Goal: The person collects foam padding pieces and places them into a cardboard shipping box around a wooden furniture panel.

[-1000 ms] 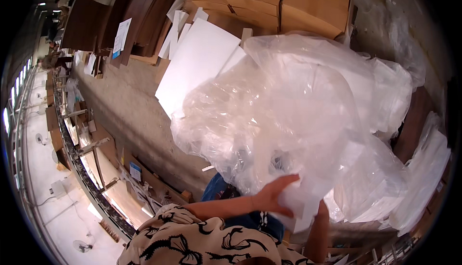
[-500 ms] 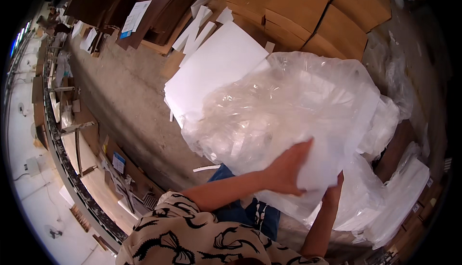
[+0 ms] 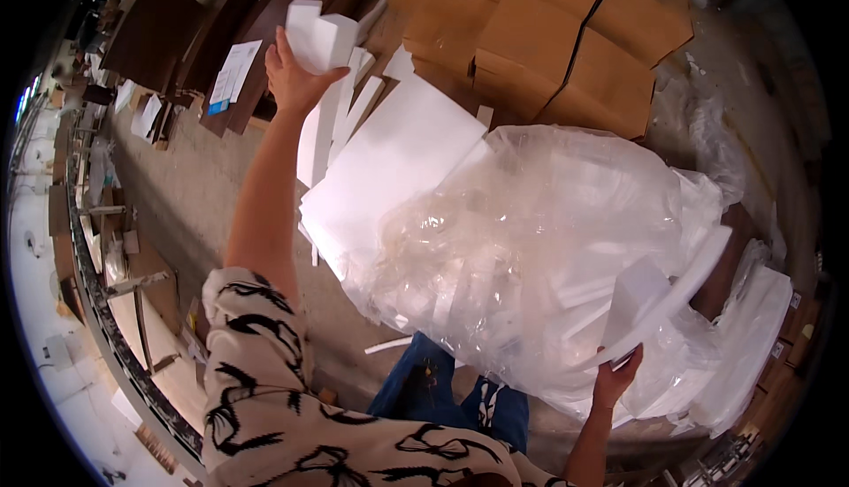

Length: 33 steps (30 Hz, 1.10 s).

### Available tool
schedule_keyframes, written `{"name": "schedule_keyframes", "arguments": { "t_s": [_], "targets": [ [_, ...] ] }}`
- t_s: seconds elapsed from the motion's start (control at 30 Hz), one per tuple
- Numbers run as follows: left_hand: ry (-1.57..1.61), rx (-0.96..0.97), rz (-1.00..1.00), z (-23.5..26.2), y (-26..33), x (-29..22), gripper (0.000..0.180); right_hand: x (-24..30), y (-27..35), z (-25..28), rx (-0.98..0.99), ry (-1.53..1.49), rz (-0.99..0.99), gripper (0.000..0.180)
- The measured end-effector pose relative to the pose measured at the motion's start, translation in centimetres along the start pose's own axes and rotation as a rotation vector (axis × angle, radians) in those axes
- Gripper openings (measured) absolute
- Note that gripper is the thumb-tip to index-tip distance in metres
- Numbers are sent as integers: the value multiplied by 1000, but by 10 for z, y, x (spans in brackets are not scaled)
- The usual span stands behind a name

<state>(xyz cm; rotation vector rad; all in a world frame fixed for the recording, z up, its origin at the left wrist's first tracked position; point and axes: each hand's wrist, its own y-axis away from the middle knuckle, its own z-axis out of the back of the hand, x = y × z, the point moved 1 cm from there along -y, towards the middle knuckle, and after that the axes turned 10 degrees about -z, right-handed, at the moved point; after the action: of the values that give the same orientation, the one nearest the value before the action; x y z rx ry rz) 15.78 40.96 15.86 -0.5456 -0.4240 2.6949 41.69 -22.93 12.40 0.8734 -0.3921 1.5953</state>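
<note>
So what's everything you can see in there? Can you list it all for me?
White block: one or two pieces (can't tell), white, in the left hand
Curved strip: one, white, at the right hand
Flat piece: one, whitish, beside the curved strip
Plastic bag: one big heap, clear, middle
Sheet: at least one, white, left of the bag
Cardboard boxes: several, brown, top
Panels: several, dark brown, upper left
Wrapped bundle: one or more, white, right
Floor: one, grey, left of the sheet
Jeans: one pair, blue, bottom
Shirt: one, cream and black, bottom
Left hand: one, bare, upper left
Right hand: one, bare, lower right
</note>
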Motion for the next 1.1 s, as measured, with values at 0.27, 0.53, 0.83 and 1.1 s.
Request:
{"name": "schedule_keyframes", "arguments": {
  "t_s": [0.27, 0.53, 0.83, 1.1],
  "targets": [
    [1055, 1224, -330, -30, 181, -152, 75, 100, -11, -87, 474, -137, 27, 70],
    [1097, 781, 509, -56, 301, -72, 39, 83, 20, -142, 862, -153, -17, 51],
    [456, 319, 339, -102, 134, -36, 68, -138, -146, -74, 512, 226, -578, 40],
    [1056, 1248, -573, -120, 351, -320, 24, -170, -188, -98, 67, -109, -587, 89]
  ]
}}
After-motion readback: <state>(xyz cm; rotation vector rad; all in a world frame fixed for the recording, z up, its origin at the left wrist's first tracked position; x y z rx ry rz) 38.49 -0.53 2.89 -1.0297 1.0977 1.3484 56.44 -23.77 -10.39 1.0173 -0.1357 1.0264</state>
